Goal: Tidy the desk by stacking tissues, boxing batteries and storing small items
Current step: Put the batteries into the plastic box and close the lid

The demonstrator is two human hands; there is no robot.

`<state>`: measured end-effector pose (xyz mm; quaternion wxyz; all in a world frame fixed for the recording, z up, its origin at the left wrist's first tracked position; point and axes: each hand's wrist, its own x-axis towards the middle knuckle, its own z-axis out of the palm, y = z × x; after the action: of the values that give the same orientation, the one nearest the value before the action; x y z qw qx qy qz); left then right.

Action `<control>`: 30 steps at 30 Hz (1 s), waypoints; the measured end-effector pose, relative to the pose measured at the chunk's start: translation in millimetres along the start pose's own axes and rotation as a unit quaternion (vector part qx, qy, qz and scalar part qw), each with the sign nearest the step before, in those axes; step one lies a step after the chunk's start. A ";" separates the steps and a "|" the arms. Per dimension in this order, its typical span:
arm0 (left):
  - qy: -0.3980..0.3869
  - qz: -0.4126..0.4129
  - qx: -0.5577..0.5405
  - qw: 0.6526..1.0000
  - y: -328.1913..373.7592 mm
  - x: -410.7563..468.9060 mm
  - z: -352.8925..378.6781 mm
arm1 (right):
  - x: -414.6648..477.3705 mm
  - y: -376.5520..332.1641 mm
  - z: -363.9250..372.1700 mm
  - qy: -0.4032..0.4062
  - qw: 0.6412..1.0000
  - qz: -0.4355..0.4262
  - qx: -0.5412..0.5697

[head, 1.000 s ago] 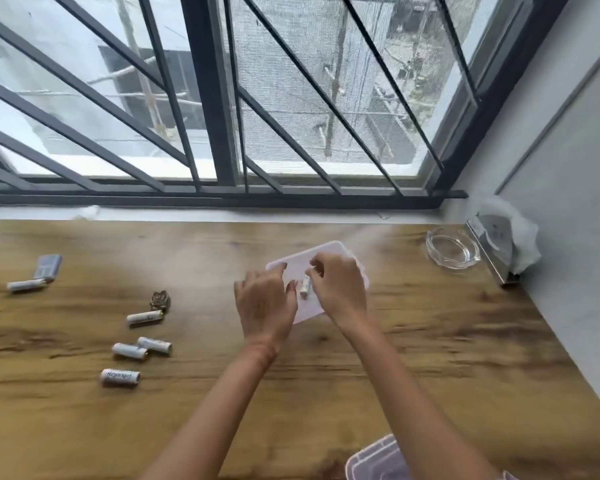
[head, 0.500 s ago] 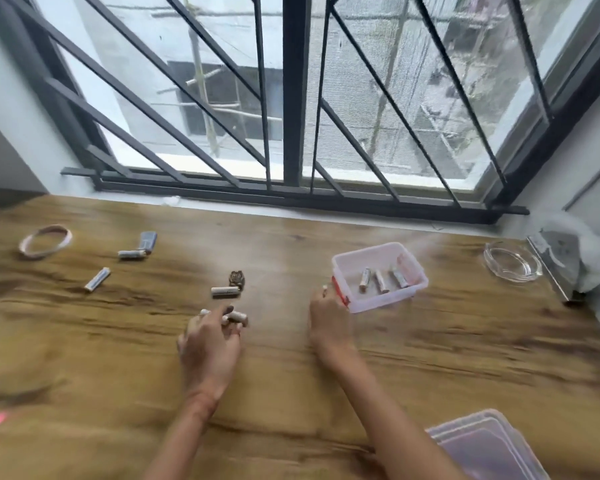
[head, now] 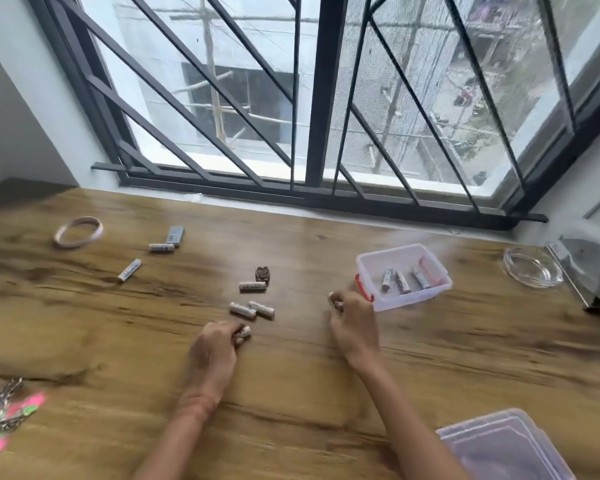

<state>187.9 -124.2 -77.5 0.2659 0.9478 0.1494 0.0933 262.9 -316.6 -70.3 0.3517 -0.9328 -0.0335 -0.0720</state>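
Curling round a battery (head: pixel 244 331) on the tabletop (head: pixel 291 393), the left hand (head: pixel 211 355) grips it, presumably bound for the clear box (head: pixel 406 304) holding three more, while the right hand (head: pixel 355 325) hovers curled just beside it, perhaps pinching something, too blurred to tell.

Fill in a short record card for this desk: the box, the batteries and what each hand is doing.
Container: clear box, open, red latches
Boxed: three batteries inside
Unboxed: five loose batteries on the desk
Left hand: grips another battery
Right hand: curled beside the box; contents unclear
Also: pale ring, glass ashtray
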 end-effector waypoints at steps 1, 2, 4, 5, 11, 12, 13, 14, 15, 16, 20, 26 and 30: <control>0.002 -0.003 -0.009 1.000 4.4 0.6 -1.6 | -0.6 -2.7 -4.5 0.007 0.999 0.017 0.042; 0.007 -0.011 -0.028 1.000 9.8 2.0 -3.4 | -1.0 -5.6 -10.0 0.009 0.996 0.041 0.082; 0.014 -0.042 -0.091 0.995 24.7 7.6 -7.1 | -1.1 -9.7 -20.5 0.004 0.984 0.093 0.152; 0.011 -0.062 -0.137 0.989 33.7 12.1 -7.1 | -1.2 -11.1 -25.6 0.004 0.977 0.114 0.182; -0.132 -0.153 -0.451 0.869 116.8 43.7 14.7 | 12.7 -4.5 -64.4 0.053 0.965 0.135 0.217; -0.153 -0.157 -0.461 0.860 132.9 48.3 21.1 | 17.8 -0.1 -72.4 0.060 0.967 0.136 0.205; -0.170 -0.158 -0.468 0.853 148.1 52.0 27.4 | 23.5 4.4 -79.1 0.065 0.969 0.141 0.195; -0.186 -0.160 -0.470 0.848 164.3 54.8 33.5 | 29.7 10.4 -85.8 0.071 0.969 0.148 0.185; -0.195 -0.163 -0.470 0.845 177.9 57.3 39.5 | 36.4 17.2 -90.8 0.076 0.969 0.160 0.175; -0.196 -0.165 -0.465 0.847 190.7 60.2 46.2 | 44.0 24.1 -95.2 0.080 0.968 0.173 0.165; -0.195 -0.168 -0.394 0.882 220.3 74.0 73.2 | 72.8 49.1 -107.7 0.046 0.972 0.203 0.109; -0.206 -0.049 -0.179 0.961 237.5 88.3 88.9 | 98.9 63.4 -103.5 -0.028 0.974 0.220 0.042; -0.180 0.001 -0.102 0.978 244.1 91.3 89.5 | 101.6 67.6 -93.5 -0.040 0.977 0.211 0.012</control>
<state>353.5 -335.1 -14.1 0.3834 0.9172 0.0878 -0.0635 360.5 -427.9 -28.8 0.3688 -0.9166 0.1487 0.0416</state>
